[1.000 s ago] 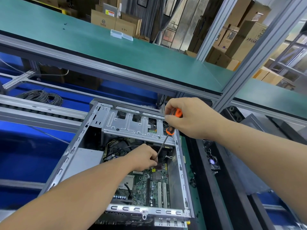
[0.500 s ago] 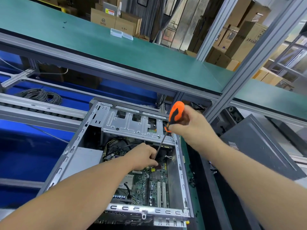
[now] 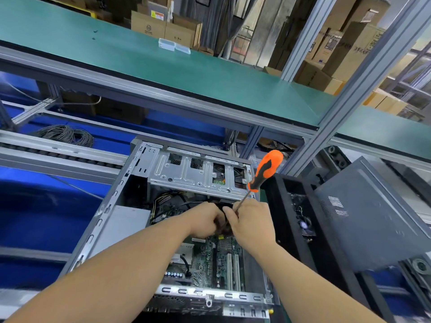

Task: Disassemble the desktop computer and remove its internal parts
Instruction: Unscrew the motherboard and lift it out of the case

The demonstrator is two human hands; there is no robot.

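Right hand (image 3: 253, 223) has slid down from the handle, now pinching the shaft of the orange-and-black screwdriver (image 3: 265, 171). Left hand (image 3: 205, 220) grips a dark part just beside it, inside the open grey metal computer case (image 3: 130, 183), probably to free it.

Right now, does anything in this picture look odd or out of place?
Yes: the right hand grips the screwdriver by its metal shaft, so the orange handle sticks up free. Both hands crowd one spot inside the computer case, hiding what they work on.
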